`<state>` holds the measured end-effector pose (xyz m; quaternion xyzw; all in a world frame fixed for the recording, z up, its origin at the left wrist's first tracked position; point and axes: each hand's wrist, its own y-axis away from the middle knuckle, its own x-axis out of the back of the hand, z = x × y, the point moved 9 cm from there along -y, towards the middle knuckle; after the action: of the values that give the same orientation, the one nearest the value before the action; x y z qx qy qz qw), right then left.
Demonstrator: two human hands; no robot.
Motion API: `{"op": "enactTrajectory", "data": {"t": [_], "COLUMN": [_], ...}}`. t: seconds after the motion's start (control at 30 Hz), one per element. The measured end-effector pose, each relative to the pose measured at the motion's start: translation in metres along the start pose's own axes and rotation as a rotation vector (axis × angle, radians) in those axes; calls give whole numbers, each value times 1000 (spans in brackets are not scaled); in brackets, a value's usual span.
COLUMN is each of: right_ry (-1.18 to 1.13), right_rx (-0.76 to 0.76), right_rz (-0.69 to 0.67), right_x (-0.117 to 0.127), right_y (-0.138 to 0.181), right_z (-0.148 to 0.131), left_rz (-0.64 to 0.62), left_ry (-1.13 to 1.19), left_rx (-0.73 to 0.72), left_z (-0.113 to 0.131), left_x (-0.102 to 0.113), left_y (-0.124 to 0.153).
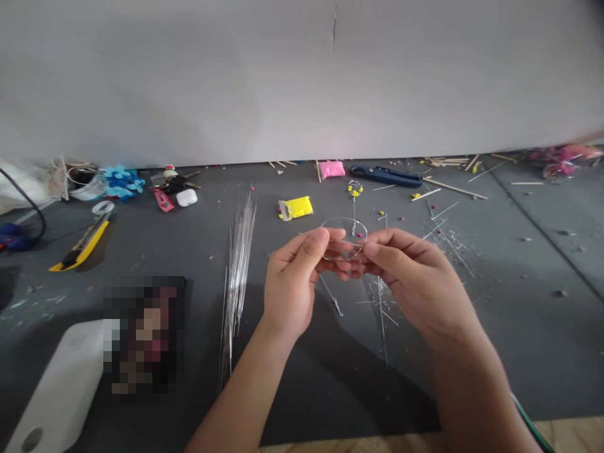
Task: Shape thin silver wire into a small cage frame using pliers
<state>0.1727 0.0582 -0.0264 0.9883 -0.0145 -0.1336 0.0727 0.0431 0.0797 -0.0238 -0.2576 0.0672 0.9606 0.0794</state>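
Note:
Both my hands meet over the grey floor mat (pixel 519 327), pinching a thin silver wire bent into a loop (pixel 343 221). My left hand (pixel 295 277) grips the loop's left side between thumb and fingers. My right hand (pixel 415 277) pinches its right side. One loose end of the wire (pixel 330 296) hangs down below my left hand. A bundle of straight silver wires (pixel 238 270) lies on the mat just left of my left hand. Short wire offcuts (pixel 382 308) are scattered under my hands.
A yellow clay packet (pixel 296 207), a pink clay packet (pixel 332 168) and blue pliers (pixel 384 175) lie beyond my hands near the wall. A yellow utility knife (pixel 85 245), white earbud case (pixel 187 197) and blue flowers (pixel 121 180) sit at the left. Wooden sticks (pixel 453 187) lie at the right.

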Motion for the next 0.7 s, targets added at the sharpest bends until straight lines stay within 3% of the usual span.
{"op": "enactTrajectory", "data": {"t": [0.57,0.7], "right_ry": [5,2], "right_rx": [47,16], "right_rz": [-2,-82], "right_x": [-1,-6], "right_y": [0,0], "right_z": [-4,-3], "left_rz": [-14,-14], "left_ry": [59,83], "left_rx": [57,138], "left_z": [-3,-7], "left_x": [-1,1], "left_y": [-1,-2]}}
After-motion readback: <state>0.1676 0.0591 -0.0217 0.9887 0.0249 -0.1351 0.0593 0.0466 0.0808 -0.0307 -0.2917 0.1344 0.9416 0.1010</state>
